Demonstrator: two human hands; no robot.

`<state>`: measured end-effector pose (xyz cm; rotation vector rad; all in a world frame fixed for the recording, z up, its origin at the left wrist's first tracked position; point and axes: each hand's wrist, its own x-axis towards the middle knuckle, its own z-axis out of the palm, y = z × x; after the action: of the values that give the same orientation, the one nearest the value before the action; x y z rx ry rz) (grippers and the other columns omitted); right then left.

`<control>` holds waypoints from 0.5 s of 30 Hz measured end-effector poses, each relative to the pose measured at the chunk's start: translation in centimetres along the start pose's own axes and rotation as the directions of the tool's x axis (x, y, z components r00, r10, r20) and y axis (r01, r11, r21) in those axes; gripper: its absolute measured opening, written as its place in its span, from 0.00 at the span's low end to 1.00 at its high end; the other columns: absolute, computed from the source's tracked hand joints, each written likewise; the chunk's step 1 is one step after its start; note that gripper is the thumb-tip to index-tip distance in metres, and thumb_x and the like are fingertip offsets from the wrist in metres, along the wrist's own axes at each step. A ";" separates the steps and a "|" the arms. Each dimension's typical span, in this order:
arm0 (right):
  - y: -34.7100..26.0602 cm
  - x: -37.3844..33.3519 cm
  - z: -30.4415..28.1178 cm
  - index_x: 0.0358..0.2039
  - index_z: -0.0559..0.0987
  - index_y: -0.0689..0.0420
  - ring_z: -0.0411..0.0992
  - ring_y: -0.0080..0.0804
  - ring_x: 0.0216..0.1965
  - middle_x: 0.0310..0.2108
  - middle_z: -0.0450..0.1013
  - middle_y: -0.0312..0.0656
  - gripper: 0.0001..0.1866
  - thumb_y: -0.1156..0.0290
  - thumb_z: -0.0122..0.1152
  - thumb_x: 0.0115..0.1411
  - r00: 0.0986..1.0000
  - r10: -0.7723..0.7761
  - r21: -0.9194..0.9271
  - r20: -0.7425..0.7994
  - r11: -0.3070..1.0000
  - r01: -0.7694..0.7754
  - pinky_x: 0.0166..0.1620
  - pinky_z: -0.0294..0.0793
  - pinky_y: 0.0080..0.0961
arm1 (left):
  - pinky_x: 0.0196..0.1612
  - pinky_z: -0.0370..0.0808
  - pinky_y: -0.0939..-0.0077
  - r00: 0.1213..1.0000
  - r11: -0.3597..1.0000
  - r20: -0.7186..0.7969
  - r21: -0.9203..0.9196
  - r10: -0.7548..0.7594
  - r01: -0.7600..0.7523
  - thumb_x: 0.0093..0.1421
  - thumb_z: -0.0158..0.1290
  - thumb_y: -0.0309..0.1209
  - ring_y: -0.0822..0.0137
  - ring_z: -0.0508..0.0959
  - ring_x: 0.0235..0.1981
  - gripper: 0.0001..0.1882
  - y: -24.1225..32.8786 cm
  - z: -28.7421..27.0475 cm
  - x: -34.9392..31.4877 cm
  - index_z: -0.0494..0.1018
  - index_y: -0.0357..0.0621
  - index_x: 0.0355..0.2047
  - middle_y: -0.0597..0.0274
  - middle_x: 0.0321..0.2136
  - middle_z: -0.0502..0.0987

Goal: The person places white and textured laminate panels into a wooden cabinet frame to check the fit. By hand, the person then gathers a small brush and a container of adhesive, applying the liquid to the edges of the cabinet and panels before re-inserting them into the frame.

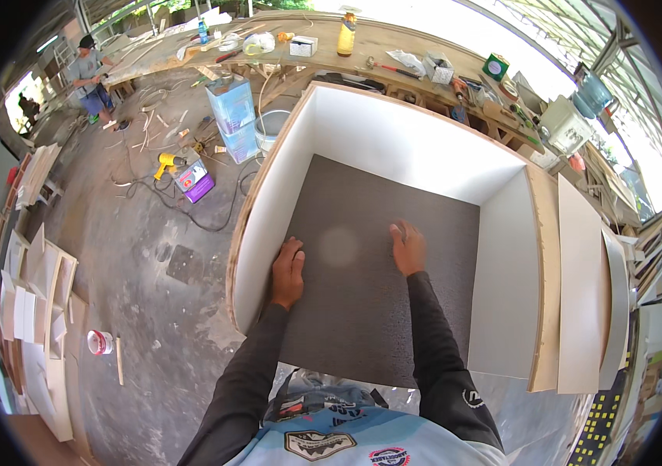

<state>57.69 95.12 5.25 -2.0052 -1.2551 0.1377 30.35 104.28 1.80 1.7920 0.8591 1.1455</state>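
In front of me stands a large wooden box with white-lined walls (404,140), its near side open. A dark brown, textured sheet (362,311) covers its bottom. My left hand (290,273) lies at the sheet's left edge, against the left wall, fingers laid forward and holding nothing. Over the middle of the sheet is my right hand (408,247), slightly blurred, with thumb and fingers apart and nothing in it. Whether its palm touches the sheet, I cannot tell. Pale thin panels (581,287) lean along the box's right side.
A long workbench (377,58) with a yellow bottle (346,35) and tools runs behind the box. Left of it are a blue tin (231,113), a yellow heat gun (166,165) with a trailing cord and a small pail (100,342). Another person (88,74) works far left.
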 end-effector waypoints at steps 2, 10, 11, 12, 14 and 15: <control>0.9 0.9 0.8 0.50 0.76 0.64 0.67 0.50 0.58 0.53 0.72 0.54 0.22 0.59 0.54 0.64 0.992 -0.110 -0.291 0.055 0.949 0.122 0.61 0.64 0.44 | 0.65 0.59 0.59 1.000 1.000 -0.009 0.006 0.020 -0.020 0.67 0.46 0.32 0.46 0.68 0.61 0.14 0.1 0.2 0.4 0.73 0.33 0.45 0.44 0.47 0.76; -6.1 3.6 10.4 0.68 0.58 0.51 0.41 0.46 0.73 0.72 0.46 0.46 0.34 0.47 0.44 0.67 0.866 -0.335 -0.381 0.372 0.795 0.471 0.68 0.38 0.63 | 0.68 0.54 0.55 0.967 0.830 0.249 0.528 0.054 -0.182 0.65 0.48 0.36 0.48 0.59 0.66 0.24 1.0 -1.3 -1.8 0.66 0.39 0.59 0.44 0.61 0.64; -6.2 3.6 10.9 0.70 0.55 0.48 0.38 0.45 0.74 0.73 0.43 0.44 0.36 0.45 0.42 0.68 0.881 -0.274 -0.444 0.386 0.782 0.438 0.68 0.34 0.66 | 0.69 0.53 0.56 0.956 0.768 0.292 0.609 0.017 -0.200 0.66 0.47 0.39 0.49 0.57 0.68 0.26 1.8 -1.9 -3.4 0.63 0.40 0.61 0.45 0.64 0.60; -5.7 3.4 11.4 0.71 0.53 0.47 0.37 0.45 0.74 0.73 0.42 0.43 0.36 0.43 0.39 0.68 0.879 -0.266 -0.447 0.396 0.781 0.437 0.68 0.31 0.67 | 0.70 0.51 0.57 0.945 0.700 0.326 0.682 -0.033 -0.211 0.67 0.46 0.42 0.50 0.54 0.69 0.29 3.2 -2.7 -5.7 0.60 0.41 0.64 0.46 0.66 0.57; -4.6 3.9 11.4 0.72 0.51 0.44 0.35 0.44 0.74 0.74 0.41 0.41 0.36 0.40 0.33 0.69 0.871 -0.277 -0.445 0.407 0.772 0.454 0.67 0.27 0.68 | 0.71 0.47 0.57 0.938 0.653 0.315 0.743 -0.145 -0.148 0.68 0.43 0.46 0.50 0.50 0.71 0.33 6.0 -5.0 -10.3 0.55 0.44 0.68 0.48 0.69 0.51; -4.8 4.1 11.3 0.72 0.51 0.44 0.35 0.44 0.74 0.74 0.41 0.40 0.36 0.40 0.32 0.69 0.866 -0.272 -0.444 0.420 0.770 0.458 0.67 0.27 0.67 | 0.71 0.45 0.57 0.936 0.682 0.286 0.728 -0.204 -0.074 0.68 0.42 0.47 0.50 0.48 0.71 0.34 6.9 -6.5 -13.1 0.53 0.45 0.69 0.48 0.70 0.48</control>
<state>51.19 105.67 1.48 -2.1903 -2.0789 -0.0846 20.48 91.82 4.82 2.4857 1.2594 0.3847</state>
